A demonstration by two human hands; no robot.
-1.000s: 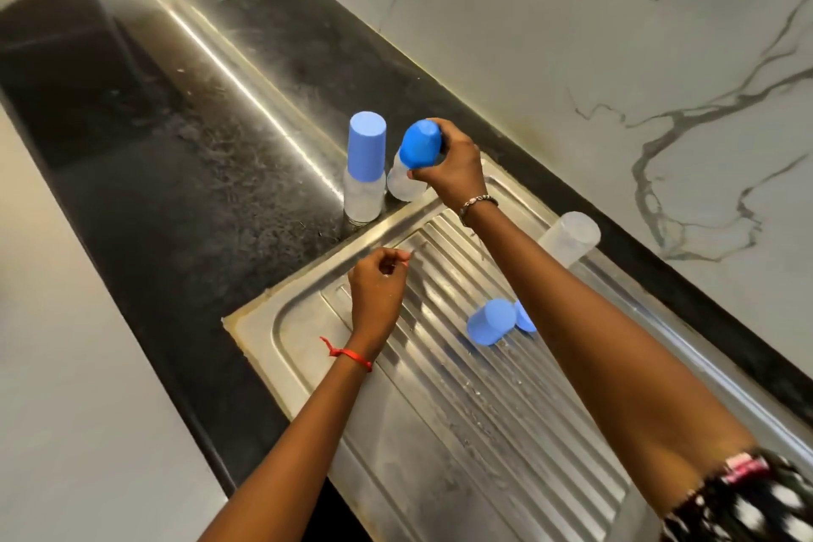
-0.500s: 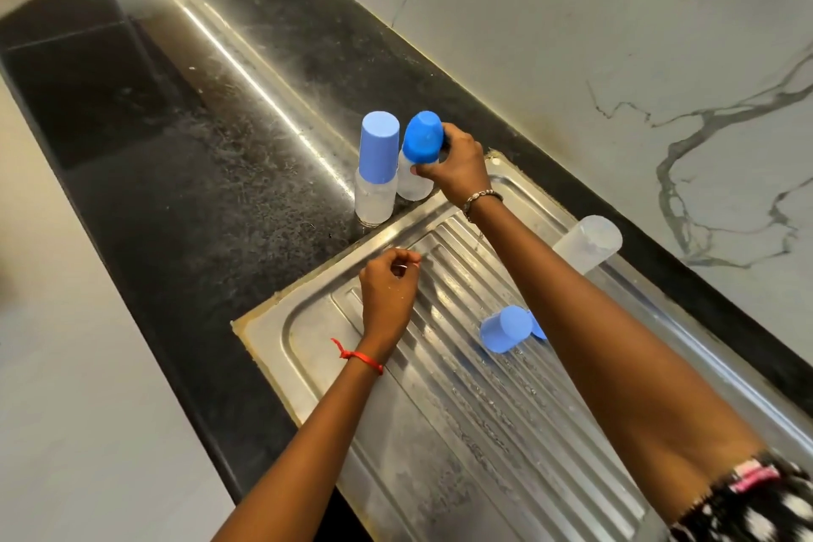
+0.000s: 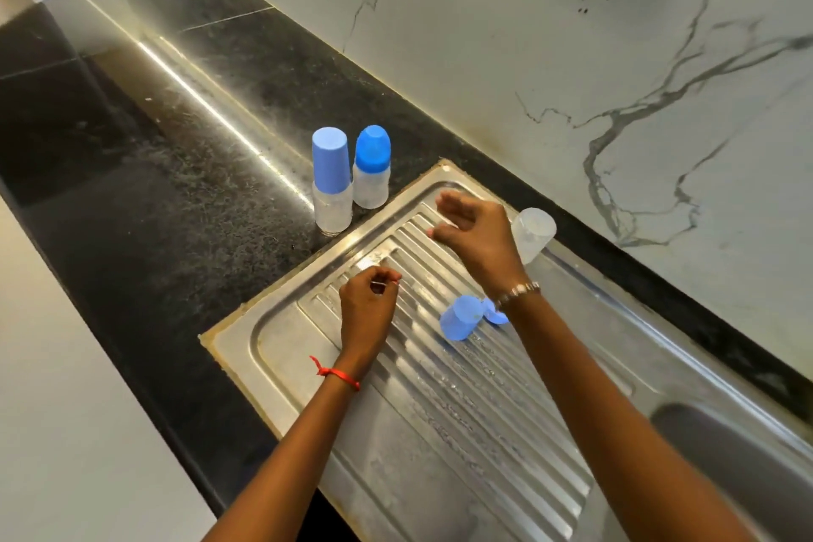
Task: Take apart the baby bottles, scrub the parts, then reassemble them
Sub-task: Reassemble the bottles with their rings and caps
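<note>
1. The black stone table (image 3: 145, 198) runs from 11 o'clock down to 6 o'clock, with a white marbled wall (image 3: 572, 57) behind it.
2. Two capped baby bottles stand upright on the table, just off the steel drainboard's (image 3: 440, 431) 11 o'clock corner. The pale-blue capped bottle (image 3: 331, 180) touches or nearly touches the bright-blue capped bottle (image 3: 371, 167) at its 2 o'clock side.
3. The left hand (image 3: 367, 308), with a red thread (image 3: 336, 373) on the wrist, is over the drainboard ribs. Its fingers are curled and its grip pinches something tiny at the fingertips; I cannot tell what.
4. A loose pale-blue cap (image 3: 459, 318) lies on its side on the ribs, at 3 o'clock from the left hand. A second blue piece (image 3: 496, 315) peeks out beside it, partly hidden by the right wrist.
5. The right hand (image 3: 477, 240), with a bracelet (image 3: 519, 291), hovers over the drainboard with relaxed fingers, its grip loose and empty, apart from both standing bottles.
6. A clear bottle body (image 3: 532, 233) lies tilted at the drainboard's far edge, at 3 o'clock behind the right hand.
</note>
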